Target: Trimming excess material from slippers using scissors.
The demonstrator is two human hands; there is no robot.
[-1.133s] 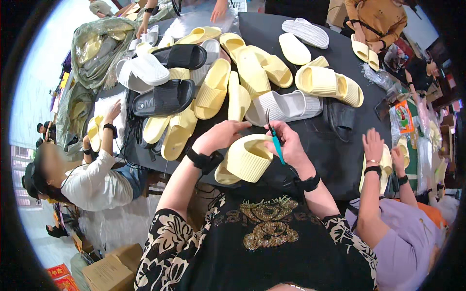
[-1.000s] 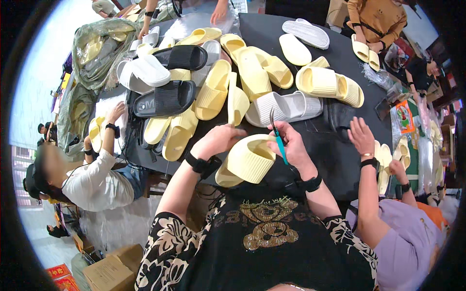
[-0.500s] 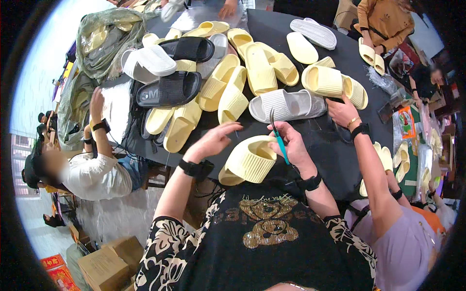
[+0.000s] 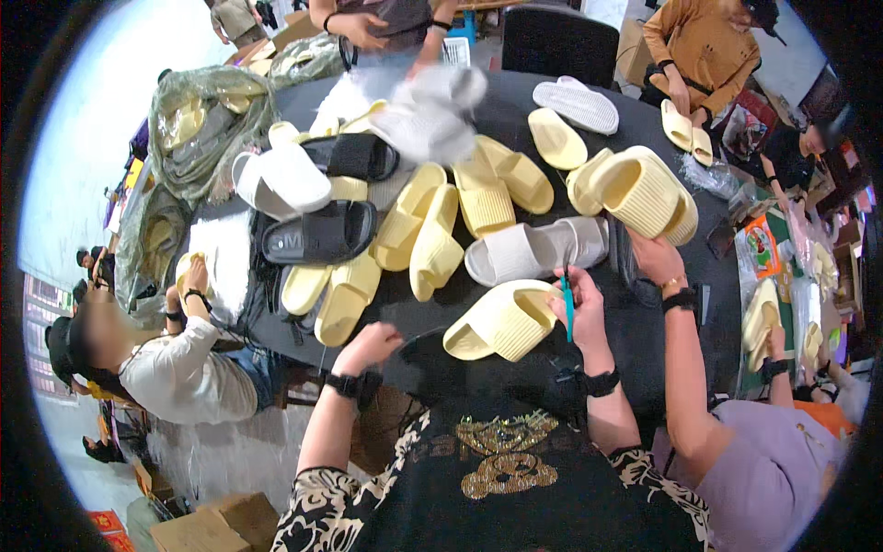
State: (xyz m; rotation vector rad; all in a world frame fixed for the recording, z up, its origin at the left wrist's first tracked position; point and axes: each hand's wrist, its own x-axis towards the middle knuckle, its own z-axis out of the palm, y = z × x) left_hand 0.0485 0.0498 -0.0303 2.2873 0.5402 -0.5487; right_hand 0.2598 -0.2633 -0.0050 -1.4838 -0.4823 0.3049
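From the head view, pale lettering marks one of two black slippers [image 4: 322, 232] atop the pile. The right hand's [image 4: 583, 299] grip clamps one teal tool [image 4: 568, 317], touching one yellow slipper [image 4: 515, 331] near the surface's [image 4: 635, 339] edge; the left hand's [image 4: 371, 346], I can't tell.

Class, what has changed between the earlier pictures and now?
The left hand has moved leftward, away from the nearest yellow slide. A co-worker's hand at right has grasped another yellow slide. Blurred grey slides have appeared above the pile. The right hand still holds the teal-handled tool.
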